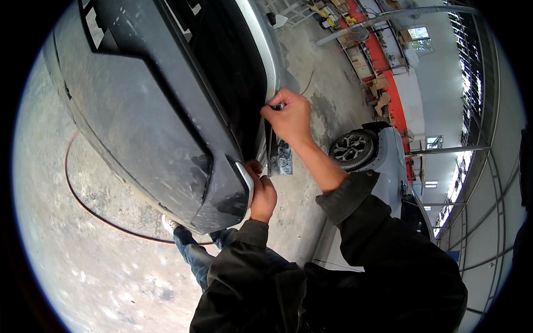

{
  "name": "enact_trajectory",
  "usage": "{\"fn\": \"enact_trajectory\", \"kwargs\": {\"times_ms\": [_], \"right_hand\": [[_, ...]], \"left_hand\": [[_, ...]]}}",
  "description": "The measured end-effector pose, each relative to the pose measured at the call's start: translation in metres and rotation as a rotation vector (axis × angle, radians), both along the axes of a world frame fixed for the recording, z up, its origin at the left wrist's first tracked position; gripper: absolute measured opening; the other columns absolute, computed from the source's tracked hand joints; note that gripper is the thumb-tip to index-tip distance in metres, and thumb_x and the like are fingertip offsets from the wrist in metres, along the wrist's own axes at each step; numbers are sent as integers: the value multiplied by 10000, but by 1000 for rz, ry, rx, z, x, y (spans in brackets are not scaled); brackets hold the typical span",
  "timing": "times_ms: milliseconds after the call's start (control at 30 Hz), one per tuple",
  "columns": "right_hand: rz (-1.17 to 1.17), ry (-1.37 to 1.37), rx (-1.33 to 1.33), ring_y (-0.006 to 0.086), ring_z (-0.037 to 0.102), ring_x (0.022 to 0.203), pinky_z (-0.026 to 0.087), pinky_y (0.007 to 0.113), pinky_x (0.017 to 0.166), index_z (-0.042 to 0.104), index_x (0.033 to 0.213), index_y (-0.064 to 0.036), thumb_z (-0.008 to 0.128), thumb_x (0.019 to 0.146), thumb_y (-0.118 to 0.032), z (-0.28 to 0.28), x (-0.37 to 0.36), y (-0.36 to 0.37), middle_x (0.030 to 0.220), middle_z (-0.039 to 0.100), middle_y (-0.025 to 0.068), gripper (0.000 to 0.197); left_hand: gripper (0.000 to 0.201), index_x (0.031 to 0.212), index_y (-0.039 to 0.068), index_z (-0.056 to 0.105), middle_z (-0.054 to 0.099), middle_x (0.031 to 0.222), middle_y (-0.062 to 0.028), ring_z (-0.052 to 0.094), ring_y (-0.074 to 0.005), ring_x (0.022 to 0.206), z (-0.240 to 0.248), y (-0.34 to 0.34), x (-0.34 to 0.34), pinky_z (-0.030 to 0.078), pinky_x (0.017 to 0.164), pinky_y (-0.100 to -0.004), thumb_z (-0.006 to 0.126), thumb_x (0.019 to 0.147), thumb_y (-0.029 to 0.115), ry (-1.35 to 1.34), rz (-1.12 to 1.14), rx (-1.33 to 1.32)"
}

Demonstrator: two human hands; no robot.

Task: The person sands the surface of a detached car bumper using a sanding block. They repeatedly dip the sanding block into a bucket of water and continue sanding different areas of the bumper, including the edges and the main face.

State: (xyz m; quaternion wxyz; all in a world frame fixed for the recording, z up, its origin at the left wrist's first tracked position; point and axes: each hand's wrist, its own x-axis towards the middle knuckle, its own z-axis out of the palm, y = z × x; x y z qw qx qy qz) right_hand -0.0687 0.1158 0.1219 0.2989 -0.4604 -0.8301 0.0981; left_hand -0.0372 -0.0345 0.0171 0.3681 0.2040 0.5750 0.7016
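Stained concrete workshop floor (pixel 125 277) surrounds 1 grey panel (pixel 141 111).

The right hand (pixel 292 119) reaches outward, thumb and fingers drawn together, its forearm (pixel 322 165) bare below the wrist, while the left hand (pixel 264 198) (fingers bent, partly hidden) sits closer in.

Car body panel (pixel 139 100) at left, hose (pixel 97 216) on floor (pixel 100 272) beside it, car (pixel 391 166) at right
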Motion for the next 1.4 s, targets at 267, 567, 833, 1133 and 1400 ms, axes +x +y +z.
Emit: {"fn": "enact_trajectory", "kwargs": {"times_ms": [267, 567, 833, 1133, 1400], "right_hand": [[29, -26, -61, 199, 631, 548, 491, 319, 566, 663, 752, -9, 782, 712, -111, 3, 2, 6, 640, 664, 118, 162], [45, -3, -153, 137, 619, 616, 491, 304, 602, 693, 793, -12, 791, 755, -101, 3, 17, 5, 683, 669, 93, 138], [60, 40, -199, 81, 575, 617, 460, 265, 589, 690, 781, -15, 783, 785, -100, 1, 22, 11, 678, 671, 47, 125], [31, 173, -98, 74, 555, 613, 458, 268, 584, 637, 766, -2, 766, 791, -69, -5, 9, 13, 655, 649, 50, 148], [67, 154, -57, 83, 552, 600, 454, 274, 572, 629, 765, 1, 757, 784, -75, -4, 3, 8, 655, 641, 64, 151]], "left_hand": [[330, 1087, 31, 469, 471, 906, -118, 491, -243, 826, -7, 4, 0, 426, 778, -359, 457, 784, -98, 96, 31, -14], [320, 1049, 26, 462, 467, 893, -111, 488, -237, 811, -7, 6, 3, 425, 761, -352, 444, 763, -117, 108, 62, 0], [273, 1044, 26, 461, 468, 878, -122, 484, -246, 798, -9, 6, 3, 428, 757, -355, 451, 805, -105, 111, 76, -13], [293, 1071, 22, 462, 463, 884, -124, 476, -245, 798, -11, 5, 3, 427, 756, -354, 453, 802, -95, 91, 66, -21], [303, 1081, 9, 445, 457, 926, -125, 461, -230, 819, -13, 5, 3, 422, 776, -348, 435, 799, -100, 94, 52, -30]]}}
